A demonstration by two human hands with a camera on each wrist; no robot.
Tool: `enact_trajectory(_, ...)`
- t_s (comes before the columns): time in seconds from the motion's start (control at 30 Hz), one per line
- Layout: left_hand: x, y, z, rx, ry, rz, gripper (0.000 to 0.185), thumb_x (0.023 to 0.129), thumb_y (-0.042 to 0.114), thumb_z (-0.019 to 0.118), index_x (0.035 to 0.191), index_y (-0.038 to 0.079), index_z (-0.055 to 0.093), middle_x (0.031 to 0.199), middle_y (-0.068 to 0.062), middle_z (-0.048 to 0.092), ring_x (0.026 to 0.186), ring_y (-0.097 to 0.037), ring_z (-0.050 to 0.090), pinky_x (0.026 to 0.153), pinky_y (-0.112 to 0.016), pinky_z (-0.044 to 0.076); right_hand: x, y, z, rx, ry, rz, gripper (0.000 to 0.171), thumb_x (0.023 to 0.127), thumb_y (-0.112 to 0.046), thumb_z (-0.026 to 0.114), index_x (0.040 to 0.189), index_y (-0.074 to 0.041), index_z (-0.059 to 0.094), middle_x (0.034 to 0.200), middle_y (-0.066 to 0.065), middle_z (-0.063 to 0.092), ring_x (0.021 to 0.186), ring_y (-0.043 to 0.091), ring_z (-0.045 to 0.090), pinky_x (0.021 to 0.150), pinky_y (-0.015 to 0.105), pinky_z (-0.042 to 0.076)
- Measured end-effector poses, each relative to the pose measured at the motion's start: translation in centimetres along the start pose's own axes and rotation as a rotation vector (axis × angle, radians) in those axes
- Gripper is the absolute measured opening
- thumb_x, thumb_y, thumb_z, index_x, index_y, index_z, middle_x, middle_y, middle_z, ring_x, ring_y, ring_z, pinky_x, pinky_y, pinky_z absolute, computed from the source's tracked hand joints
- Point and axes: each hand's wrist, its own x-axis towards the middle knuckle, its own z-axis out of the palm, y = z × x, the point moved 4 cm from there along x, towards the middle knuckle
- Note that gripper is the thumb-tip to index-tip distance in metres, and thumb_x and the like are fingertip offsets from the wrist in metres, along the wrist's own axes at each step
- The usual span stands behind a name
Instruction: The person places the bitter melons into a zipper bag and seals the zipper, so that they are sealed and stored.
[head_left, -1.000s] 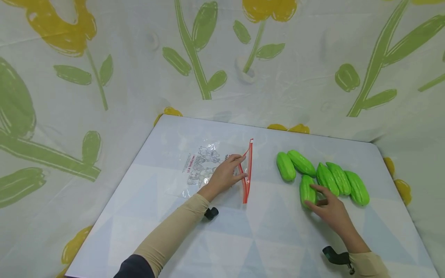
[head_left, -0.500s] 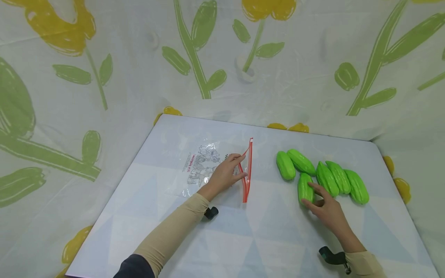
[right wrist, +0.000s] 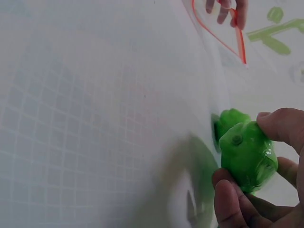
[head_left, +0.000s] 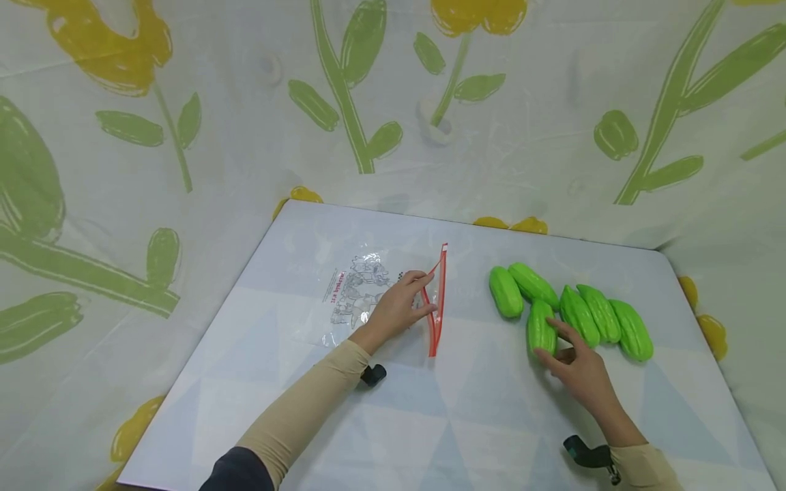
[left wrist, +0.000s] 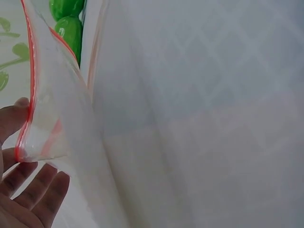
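Gripping the nearest ridged, glossy green gourd [head_left: 542,329] on the surface [head_left: 430,423], the right hand [head_left: 580,372] curls fingers and thumb around its end; the left hand [head_left: 399,307] pinches the clear plastic bag [head_left: 362,293] open at its red zip. Lifting it toward that mouth seems next, calling for a wide opening.

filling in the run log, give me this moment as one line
left hand: holds zip bag mouth open | right hand: grips nearest green gourd | five more gourds beside it on table
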Motion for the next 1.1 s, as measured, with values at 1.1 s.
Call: enact_trajectory(1.1, 0.1, 0.1, 0.0, -0.007, -0.012, -0.003, 0.068, 0.084, 0.041, 0.066, 0.142, 0.017, 0.041, 0.136, 0.002, 0.042, 0.119, -0.014, 0.048, 0.100, -0.029, 0.041, 1.6, -2.0, 0.8, 0.036, 0.052, -0.165, 0.066, 0.084, -0.033, 0.068, 0.142, -0.031, 0.036, 0.135, 0.016, 0.046, 0.080, 0.003, 0.058, 0.061, 0.024, 0.051)
